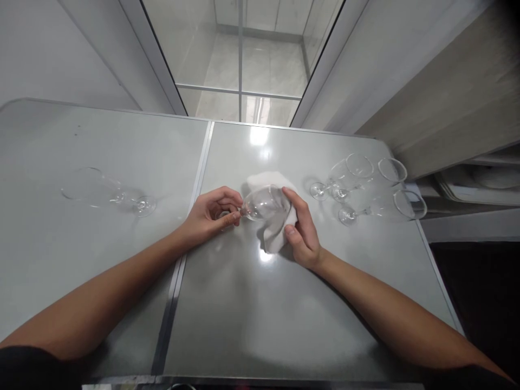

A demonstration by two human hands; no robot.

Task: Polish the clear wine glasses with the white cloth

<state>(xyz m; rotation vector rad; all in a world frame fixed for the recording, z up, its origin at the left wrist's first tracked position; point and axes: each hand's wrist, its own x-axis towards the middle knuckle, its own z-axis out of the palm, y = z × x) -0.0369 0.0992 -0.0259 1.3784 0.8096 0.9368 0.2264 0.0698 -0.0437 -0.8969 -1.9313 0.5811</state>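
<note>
A clear stemmed glass point(260, 205) lies tilted sideways between my hands, above the table. My left hand point(217, 210) pinches its stem, with the foot partly hidden behind the fingers. At the rim end, my right hand point(301, 230) grips a white cloth point(275, 234). The cloth spreads behind the bowl and bunches at its mouth; whether part of it is inside the bowl is hard to see through the glass.
On the right of the grey table point(227, 319) stand several clear stemmed glasses point(348, 215). Another stemmed glass point(143, 206) stands on the left. A metal-edged seam point(199, 181) divides the tabletop. Beyond the far edge is a glass door point(264, 65).
</note>
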